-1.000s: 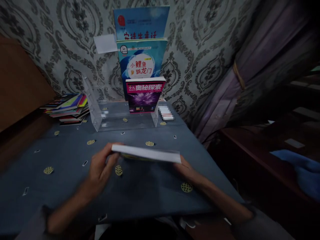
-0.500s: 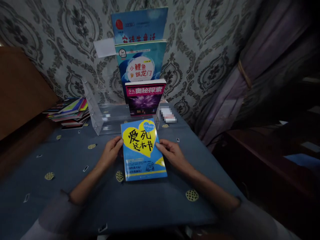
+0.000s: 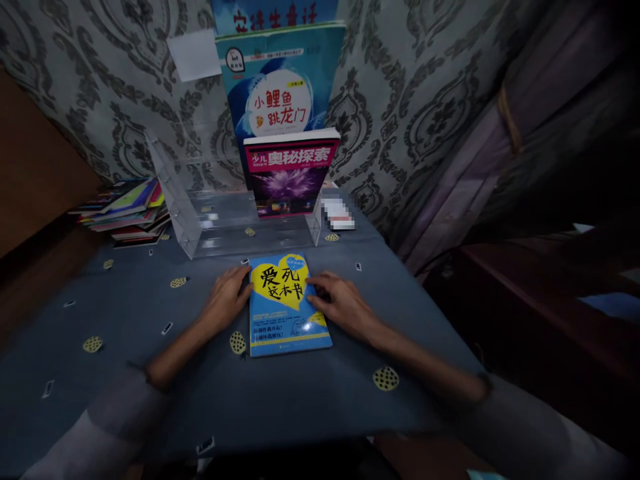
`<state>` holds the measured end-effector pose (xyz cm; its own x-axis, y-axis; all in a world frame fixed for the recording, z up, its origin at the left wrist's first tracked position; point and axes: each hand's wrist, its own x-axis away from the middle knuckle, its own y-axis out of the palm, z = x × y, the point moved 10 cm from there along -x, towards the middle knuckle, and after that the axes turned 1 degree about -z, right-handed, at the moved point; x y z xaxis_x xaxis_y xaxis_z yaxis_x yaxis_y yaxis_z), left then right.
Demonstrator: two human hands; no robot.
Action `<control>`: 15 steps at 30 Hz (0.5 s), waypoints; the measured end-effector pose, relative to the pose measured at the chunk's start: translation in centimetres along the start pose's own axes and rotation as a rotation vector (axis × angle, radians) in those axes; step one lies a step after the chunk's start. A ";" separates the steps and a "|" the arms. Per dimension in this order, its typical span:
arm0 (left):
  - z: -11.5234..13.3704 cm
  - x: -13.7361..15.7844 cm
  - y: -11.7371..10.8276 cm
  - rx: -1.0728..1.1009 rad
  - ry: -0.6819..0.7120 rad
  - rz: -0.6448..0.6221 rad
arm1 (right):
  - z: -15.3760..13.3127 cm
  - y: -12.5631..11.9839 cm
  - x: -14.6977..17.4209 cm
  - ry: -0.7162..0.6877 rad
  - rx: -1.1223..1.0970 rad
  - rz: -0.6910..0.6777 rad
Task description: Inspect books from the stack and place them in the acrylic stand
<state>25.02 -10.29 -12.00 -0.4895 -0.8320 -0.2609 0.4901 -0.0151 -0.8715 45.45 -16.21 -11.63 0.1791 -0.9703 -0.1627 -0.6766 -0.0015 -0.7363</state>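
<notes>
A blue book (image 3: pixel 280 323) with a yellow heart on its cover lies on the cloth-covered table in front of me. My left hand (image 3: pixel 227 297) is at the book's left edge, thumb and fingertips against it. At the right edge, my right hand (image 3: pixel 337 300) has its thumb and forefinger touching the cover's side. Just beyond stands a clear acrylic rack (image 3: pixel 175 207). A purple and magenta book (image 3: pixel 290 177) leans upright in it, with a taller teal book (image 3: pixel 280 73) behind and a blue book (image 3: pixel 273 17) at the back, cut off by the frame.
A stack of books (image 3: pixel 127 210) lies to the left of the rack. Right of the rack is a small blurred-out white item (image 3: pixel 339 215). The patterned blue tablecloth (image 3: pixel 200 387) covers the table, its right edge near a tied curtain (image 3: pixel 480 160). Patterned wallpaper is behind.
The yellow-heart book has gone down from a raised tilt to lie flat on the table, with both hands still at its sides. My view has tipped downward and moved closer.
</notes>
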 end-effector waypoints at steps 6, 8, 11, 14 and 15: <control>-0.2 -0.4 0.0 -0.015 -0.013 0.033 | 0.4 0.4 -0.2 -0.007 -0.072 -0.004; -0.1 -0.5 -0.1 -0.024 -0.007 0.039 | 0.4 0.6 -0.3 -0.010 -0.081 -0.030; 0.0 -0.8 -0.2 -0.047 0.004 0.020 | 0.3 0.7 -0.6 -0.025 -0.040 -0.062; -0.4 -1.6 0.0 -0.063 0.020 0.000 | 0.4 0.8 -1.6 -0.038 0.024 -0.060; -0.6 -1.9 0.0 -0.065 0.024 -0.001 | 0.5 0.9 -2.0 -0.035 0.040 -0.052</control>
<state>25.50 -8.41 -11.82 -0.5073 -0.8187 -0.2690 0.4422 0.0206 -0.8967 44.87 -14.12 -12.31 0.2393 -0.9599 -0.1458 -0.6369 -0.0418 -0.7698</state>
